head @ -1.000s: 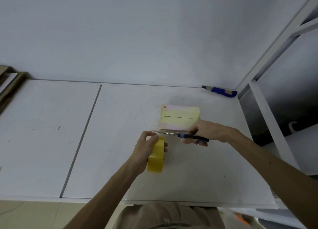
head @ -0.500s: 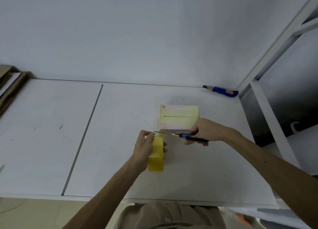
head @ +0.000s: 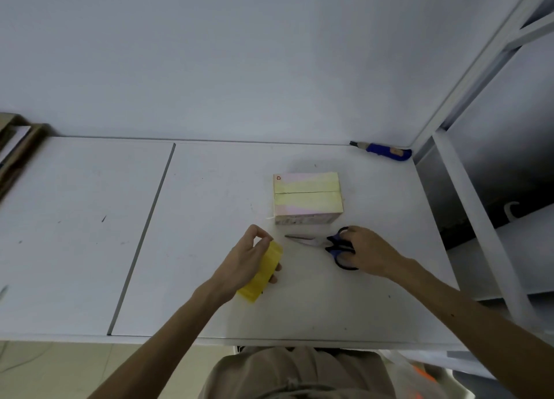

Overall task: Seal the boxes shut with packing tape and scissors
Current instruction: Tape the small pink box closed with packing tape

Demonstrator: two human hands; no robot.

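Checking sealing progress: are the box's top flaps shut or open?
Shut: the box has both top flaps lying flat, meeting at a centre seam, with yellowish tape over them.

White table (head: 209,293), two panels, with a dark seam running front to back left of centre. On the right panel:
- Small box (head: 307,199), yellow tape across the top.
- Scissors (head: 311,242) flat just in front of the box, blades shut, tips pointing left.
- Blue-handled knife (head: 385,152) in the back right corner.

Brown cardboard (head: 18,152) at the far left edge.
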